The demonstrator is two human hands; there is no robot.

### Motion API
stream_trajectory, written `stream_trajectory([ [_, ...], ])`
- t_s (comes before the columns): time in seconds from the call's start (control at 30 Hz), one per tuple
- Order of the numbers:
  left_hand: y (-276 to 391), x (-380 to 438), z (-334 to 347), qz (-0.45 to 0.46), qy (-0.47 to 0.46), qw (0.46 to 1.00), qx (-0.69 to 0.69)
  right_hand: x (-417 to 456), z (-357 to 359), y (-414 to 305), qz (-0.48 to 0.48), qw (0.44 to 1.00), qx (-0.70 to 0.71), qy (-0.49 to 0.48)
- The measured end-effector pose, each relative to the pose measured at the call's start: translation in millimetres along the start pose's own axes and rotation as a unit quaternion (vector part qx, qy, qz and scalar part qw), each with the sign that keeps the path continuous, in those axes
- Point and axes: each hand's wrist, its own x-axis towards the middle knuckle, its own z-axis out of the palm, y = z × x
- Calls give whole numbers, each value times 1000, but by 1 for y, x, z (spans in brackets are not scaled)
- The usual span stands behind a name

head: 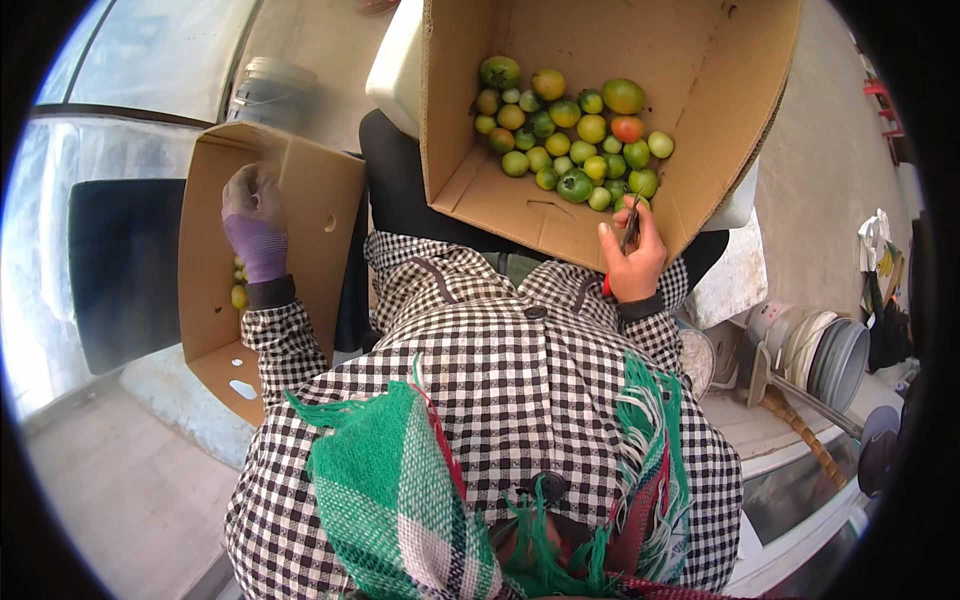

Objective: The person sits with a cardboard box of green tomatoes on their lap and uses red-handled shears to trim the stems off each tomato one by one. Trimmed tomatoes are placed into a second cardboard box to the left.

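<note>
In front of me a cardboard box (480, 214) tilts open toward me, with many green, yellowish and a reddish tomato (627, 128) gathered on its bottom. My bare right hand (637, 259) is at the box's near right corner, closed around small dark-bladed snips (631, 225) with a bit of red at the handle. The blades point at a green tomato (634, 201) just beyond the fingers. To the left, my left hand (255, 217), in a purple and grey glove, is over a second cardboard box (319, 202). Its fingers are curled and blurred; whether they hold anything is hidden. A few tomatoes (238, 296) show beneath that wrist.
A white container (397, 67) supports the tilted box. Stacked buckets (270, 86) stand beyond the left box. At right are a white block (731, 274), more buckets (814, 352) and a metal bar (814, 405). A dark panel (124, 274) is at far left.
</note>
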Motion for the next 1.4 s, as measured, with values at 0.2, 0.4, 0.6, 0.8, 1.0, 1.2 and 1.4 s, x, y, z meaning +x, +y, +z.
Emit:
stream_trajectory([
  [0.2, 171, -23, 62, 185, -228, 911, -289, 0, 2, 2, -2, 1000, 0, 7],
  [0.4, 257, -67, 194, 232, -439, 839, -224, -2, 6, 6, -28, 999, -13, 13],
  [0.6, 268, -78, 229, 225, -429, 851, -204, -1, 8, -1, -43, 999, -24, 11],
  [0.8, 253, -53, 196, -161, -564, 581, -564, 3, 4, -15, -40, 998, -45, 12],
  [1.0, 232, -51, 159, -167, -533, 485, -673, 25, 2, -45, -151, 971, -184, 7],
  [1.2, 234, -51, 142, -114, -518, 526, -665, 26, 1, -54, -161, 955, -251, -2],
  [1.4, 234, -45, 130, -85, -540, 553, -629, 26, -7, -55, -178, 940, -290, -19],
])
